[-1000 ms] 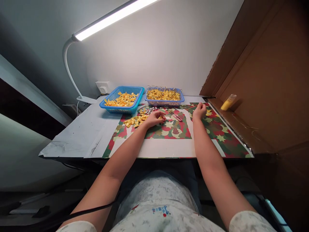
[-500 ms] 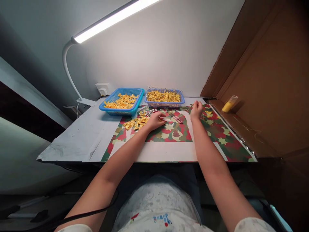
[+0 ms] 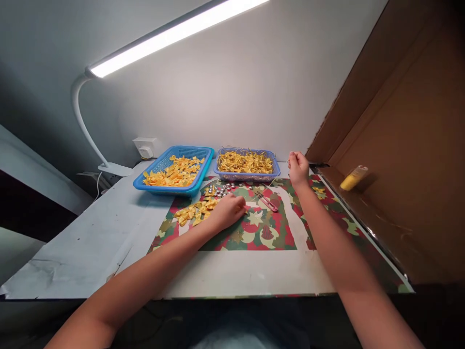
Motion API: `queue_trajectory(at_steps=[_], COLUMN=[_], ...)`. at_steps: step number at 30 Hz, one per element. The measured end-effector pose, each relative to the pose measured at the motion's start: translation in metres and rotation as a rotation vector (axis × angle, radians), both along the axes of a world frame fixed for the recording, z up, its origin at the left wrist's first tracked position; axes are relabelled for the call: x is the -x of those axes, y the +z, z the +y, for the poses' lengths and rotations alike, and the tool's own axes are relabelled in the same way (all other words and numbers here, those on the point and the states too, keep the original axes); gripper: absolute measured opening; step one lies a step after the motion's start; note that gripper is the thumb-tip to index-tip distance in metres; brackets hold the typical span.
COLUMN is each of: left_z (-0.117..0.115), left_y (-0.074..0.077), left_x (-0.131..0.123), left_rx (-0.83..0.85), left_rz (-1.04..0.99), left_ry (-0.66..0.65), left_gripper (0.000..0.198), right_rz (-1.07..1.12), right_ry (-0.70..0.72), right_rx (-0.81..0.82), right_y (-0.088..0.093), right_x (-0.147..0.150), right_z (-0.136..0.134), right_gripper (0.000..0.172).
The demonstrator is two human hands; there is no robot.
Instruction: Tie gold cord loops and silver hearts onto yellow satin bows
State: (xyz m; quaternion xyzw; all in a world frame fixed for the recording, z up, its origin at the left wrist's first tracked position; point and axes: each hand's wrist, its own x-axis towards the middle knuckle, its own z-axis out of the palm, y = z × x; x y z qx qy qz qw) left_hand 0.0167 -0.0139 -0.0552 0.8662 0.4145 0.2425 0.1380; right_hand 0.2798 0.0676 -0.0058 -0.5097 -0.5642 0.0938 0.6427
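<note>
My left hand (image 3: 229, 212) rests low over the patterned sheet (image 3: 267, 233), fingers curled and pinched. A bit of yellow shows at its fingertips, apparently a ribbon bow, mostly hidden by the fingers. Beside it lies a loose pile of yellow ribbon bows (image 3: 194, 212), with several small silver bells (image 3: 222, 190) behind. My right hand (image 3: 298, 168) is raised at the right, closed in a pinch. A thin gold cord (image 3: 273, 180) runs faintly down from it toward the sheet. Between the hands lie pink thread snips (image 3: 268, 201).
A blue basket (image 3: 137, 183) of yellow bows stands at the back left. Next to it, a purple-blue basket (image 3: 247, 176) holds bows with gold cords. A lamp (image 3: 181, 36) overhangs the table. Cardboard (image 3: 395, 121) walls the right side, where a yellow bottle (image 3: 353, 178) stands.
The view has tilted and shifted closer to the table. My right hand has risen relative to the baskets and stays pinched. My left hand's fingers have curled in more beside the pile.
</note>
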Motion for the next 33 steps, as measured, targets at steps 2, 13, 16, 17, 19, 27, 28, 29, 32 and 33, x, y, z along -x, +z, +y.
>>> queue_trajectory(at_steps=[2,13,16,17,19,27,28,29,32,33], left_z=[-0.002,-0.011,-0.016,-0.018,-0.019,-0.022,-0.023,-0.023,-0.018,-0.015], left_y=[0.001,-0.014,-0.016,-0.016,-0.014,-0.009,-0.009,-0.008,-0.008,-0.009], left_x=[0.000,0.001,0.002,0.003,0.005,0.009,0.010,0.010,0.015,0.017], left_rx=[-0.015,-0.012,-0.028,-0.033,-0.039,-0.102,-0.108,-0.111,-0.141,-0.168], left_rz=[-0.011,-0.073,-0.072,-0.073,-0.076,-0.042,-0.053,-0.075,-0.164,-0.189], left_ry=[0.000,-0.052,-0.099,-0.114,-0.145,-0.372,-0.369,-0.351,-0.261,-0.224], left_gripper=[0.005,0.007,0.008,0.010,0.013,0.020,0.020,0.020,0.022,0.021], right_rz=[-0.003,-0.109,-0.155,-0.183,-0.259,-0.492,-0.514,-0.537,-0.627,-0.658], right_ry=[0.021,-0.032,0.050,0.094,0.193,0.485,0.511,0.536,0.574,0.559], right_rx=[-0.022,-0.090,-0.029,0.001,0.073,0.275,0.285,0.296,0.334,0.346], right_y=[0.002,0.018,0.017,0.016,0.016,0.014,0.012,0.009,-0.003,-0.008], right_x=[0.003,0.013,0.010,0.009,0.008,0.034,0.041,0.047,0.059,0.061], right_z=[-0.001,-0.001,-0.003,-0.005,-0.008,-0.024,-0.024,-0.024,-0.023,-0.023], right_gripper=[0.051,0.043,0.042,0.042,0.039,0.029,0.028,0.025,0.019,0.020])
